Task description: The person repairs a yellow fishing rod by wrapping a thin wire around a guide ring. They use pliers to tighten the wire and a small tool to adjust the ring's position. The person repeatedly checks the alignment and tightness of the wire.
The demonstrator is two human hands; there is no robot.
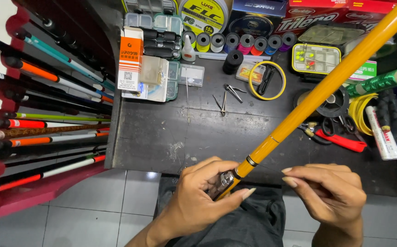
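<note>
Left hand (198,194) closed round the metal reel seat (224,182) of a long glossy orange fishing rod (326,87), steadying it as it slants up-right over the dark scuffed workbench (162,137). Right hand (331,192) loosely curled, apparently empty, just beside the butt. Bare bench ahead; red rod rack (6,27) crowds the left edge.

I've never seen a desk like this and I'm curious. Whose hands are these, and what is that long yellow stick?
The camera sits on a person's head and looks down, so these are that person's own hands. The left hand grips the bottom end of a long yellow fishing rod, around its metal fitting. The right hand is beside it, fingers pinched, not touching the rod. On the dark table lie spools of thread, small tackle boxes, scissors and nail clippers. A red rack on the left holds more rods.
</note>
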